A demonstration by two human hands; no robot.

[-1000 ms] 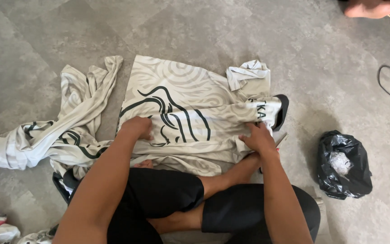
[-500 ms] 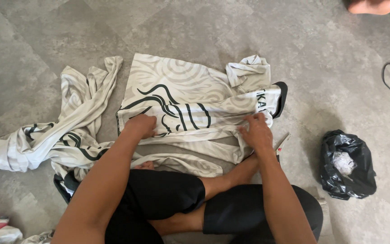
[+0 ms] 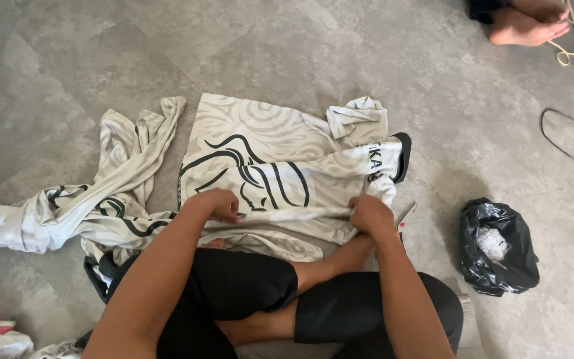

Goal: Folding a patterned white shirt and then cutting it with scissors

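1. The shirt [image 3: 267,166] lies flat on the grey floor [image 3: 101,53], directly in front of the seated person's crossed legs.
2. Fabric: off-white with a pale swirl pattern; a bold black line drawing runs across the middle.
3. One sleeve, edged with a black cuff [image 3: 401,156], is folded across the right side of the shirt.
4. The near edge is doubled over into a fold running between the two hands.
5. The left hand [image 3: 217,205] presses on the fold, fingers curled onto the cloth.
6. The right hand [image 3: 370,214] is closed around the fold's right end, pinching the fabric.
7. A second garment [image 3: 88,206] of the same pattern lies crumpled just to the left, touching the shirt's lower edge.
8. A black plastic bag [image 3: 499,246] sits on the floor to the right, apart from the shirt.
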